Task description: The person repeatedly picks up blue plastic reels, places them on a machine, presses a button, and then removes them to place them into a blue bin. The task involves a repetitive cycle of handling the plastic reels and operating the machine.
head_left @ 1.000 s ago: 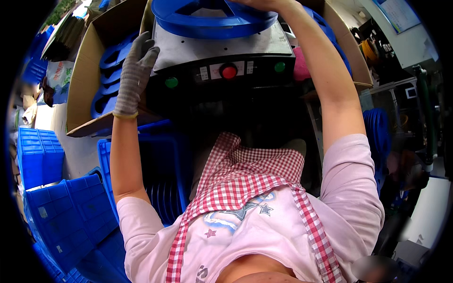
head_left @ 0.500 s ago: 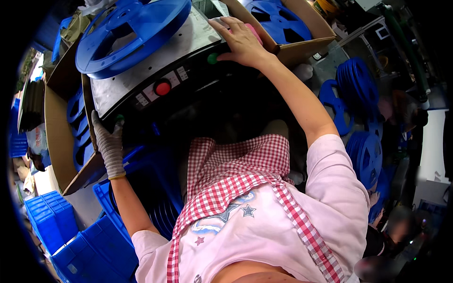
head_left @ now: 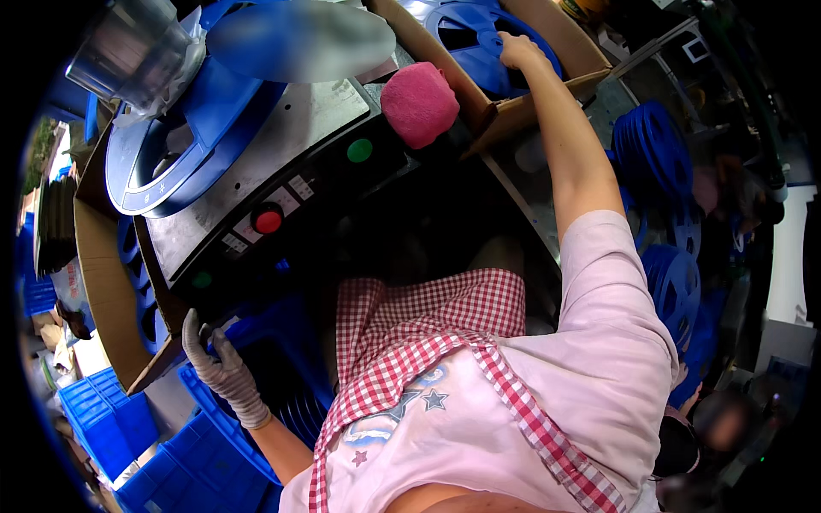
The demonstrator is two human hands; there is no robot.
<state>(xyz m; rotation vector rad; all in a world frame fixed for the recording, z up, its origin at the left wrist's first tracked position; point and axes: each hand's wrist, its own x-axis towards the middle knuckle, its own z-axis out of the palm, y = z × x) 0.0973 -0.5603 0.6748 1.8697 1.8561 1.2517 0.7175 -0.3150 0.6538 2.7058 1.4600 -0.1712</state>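
Note:
My right hand (head_left: 519, 53), bare, reaches to the far right into a cardboard box (head_left: 581, 47). Its fingers curl at the hub of a blue plastic reel (head_left: 462, 36) lying there; the fingertips are partly hidden. My left hand (head_left: 224, 376), in a pale glove, hovers with fingers apart and nothing in it, near a blue crate (head_left: 278, 321). Ahead, a machine's metal plate (head_left: 321, 111) carries another blue reel (head_left: 201, 167), tilted under a shiny metal cylinder (head_left: 128, 60). A blurred blue-white disc shape (head_left: 299, 38) shows beside the cylinder.
The machine's dark front has a red button (head_left: 267, 221) and a green button (head_left: 359, 150). A pink padded lump (head_left: 419, 103) sits at its right corner. Another cardboard box (head_left: 107, 274) holds blue reels at left. Reels (head_left: 654, 154) are stacked at right. Another person is at lower right.
My right hand has left the machine's green button and moved to the reel in the far-right box. My left hand has drawn back from the other green button. The metal cylinder now shows.

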